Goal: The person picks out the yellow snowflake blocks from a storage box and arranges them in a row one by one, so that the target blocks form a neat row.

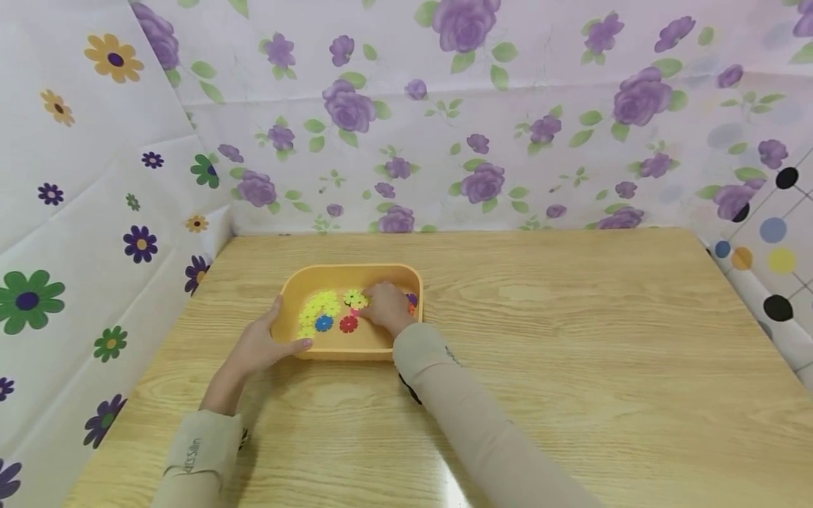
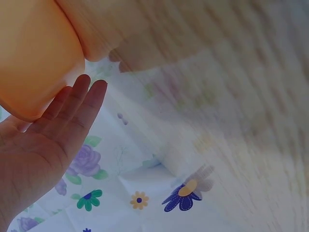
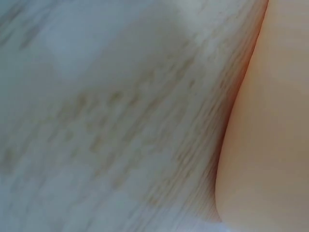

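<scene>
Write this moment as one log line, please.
left hand: touches orange tray, left end | right hand: inside tray, grasp unclear | yellow pieces, blue piece, red piece: in tray

Tray smooth plas.; tabletop wood-look, sl. glossy.

The right hand's grip covers part of the tray and partly hides a purple piece and an orange piece; whether it pinches anything is too small to tell. The yellow pieces overlap past counting. The bottom edge cuts off the left sleeve and right sleeve. In the right wrist view the bench blurs, and a peach-coloured shape, cropped, cannot be identified.
</scene>
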`<state>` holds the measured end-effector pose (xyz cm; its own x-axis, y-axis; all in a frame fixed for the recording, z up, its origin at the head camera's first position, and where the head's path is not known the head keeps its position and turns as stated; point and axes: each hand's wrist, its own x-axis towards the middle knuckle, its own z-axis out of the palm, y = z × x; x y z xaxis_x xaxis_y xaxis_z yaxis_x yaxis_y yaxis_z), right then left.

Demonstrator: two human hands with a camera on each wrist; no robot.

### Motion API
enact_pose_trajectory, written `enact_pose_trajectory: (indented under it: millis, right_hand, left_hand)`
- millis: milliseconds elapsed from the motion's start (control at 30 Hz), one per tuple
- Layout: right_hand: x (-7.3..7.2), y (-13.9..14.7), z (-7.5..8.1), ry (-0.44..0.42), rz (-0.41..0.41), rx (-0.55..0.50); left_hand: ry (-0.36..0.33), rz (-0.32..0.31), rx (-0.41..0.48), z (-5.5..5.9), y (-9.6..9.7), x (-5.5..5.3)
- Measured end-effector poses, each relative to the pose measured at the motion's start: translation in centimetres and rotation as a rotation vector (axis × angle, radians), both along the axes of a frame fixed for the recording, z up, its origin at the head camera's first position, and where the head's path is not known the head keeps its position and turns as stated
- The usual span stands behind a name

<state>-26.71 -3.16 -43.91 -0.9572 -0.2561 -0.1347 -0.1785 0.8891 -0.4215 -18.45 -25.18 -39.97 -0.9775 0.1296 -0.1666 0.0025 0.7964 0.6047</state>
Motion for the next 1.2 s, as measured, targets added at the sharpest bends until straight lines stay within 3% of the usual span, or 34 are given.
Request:
enact_pose_trajectory:
  millis: [67,300,767,900,1200]
  right_hand:
    - [0.5,0.0,0.8,-0.014,-0.007,0.021]
    - [0.8,-0.1,1.0,0.001,-0.007,0.051]
    - [0.6,-0.2,1.1,0.013,-0.059,0.005]
    - [0.6,-0.1,1.2,0.025,-0.064,-0.052]
    - [0.7,0.1,1.3,0.016,-0.117,-0.335]
  left_hand:
    - [0.002,0.001,-0.003,0.0,0.0,0.0]
    - [-0.004,0.01,-0.007,-0.1,-0.1,0.1]
    - [0.002,0.006,0.001,-0.2,-0.1,0.0]
    - [0.001,0.008,0.004,-0.2,-0.1,0.1]
    - [-0.009,0.002,-0.005,-0.1,-0.1,0.0]
